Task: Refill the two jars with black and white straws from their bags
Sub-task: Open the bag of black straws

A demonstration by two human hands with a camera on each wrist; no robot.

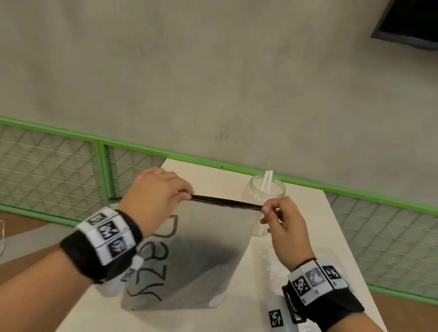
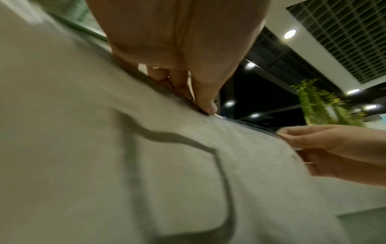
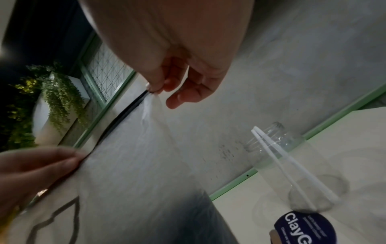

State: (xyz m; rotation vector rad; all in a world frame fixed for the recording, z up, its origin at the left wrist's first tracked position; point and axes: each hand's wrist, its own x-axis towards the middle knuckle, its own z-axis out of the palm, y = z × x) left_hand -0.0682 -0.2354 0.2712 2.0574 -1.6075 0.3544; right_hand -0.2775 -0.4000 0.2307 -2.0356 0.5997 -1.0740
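Observation:
A frosted zip bag (image 1: 201, 247) printed with dark letters stands upright over the white table (image 1: 314, 234). A dark mass shows through its lower half. My left hand (image 1: 187, 195) pinches the left end of its black zip strip and my right hand (image 1: 266, 211) pinches the right end, so the top is stretched taut. The left wrist view shows that pinch (image 2: 206, 107) on the bag (image 2: 146, 165). The right wrist view shows the right pinch (image 3: 154, 90). Behind the right hand a clear jar (image 1: 266, 191) holds two white straws (image 1: 267, 180), seen as the jar (image 3: 282, 148) in the right wrist view.
A crinkled clear plastic bag (image 1: 276, 268) lies on the table below my right wrist. A round dark blue label reading "ClayG" (image 3: 305, 227) sits near the jar. A green mesh railing (image 1: 45, 168) runs behind the table, with a grey wall (image 1: 225, 69) beyond it.

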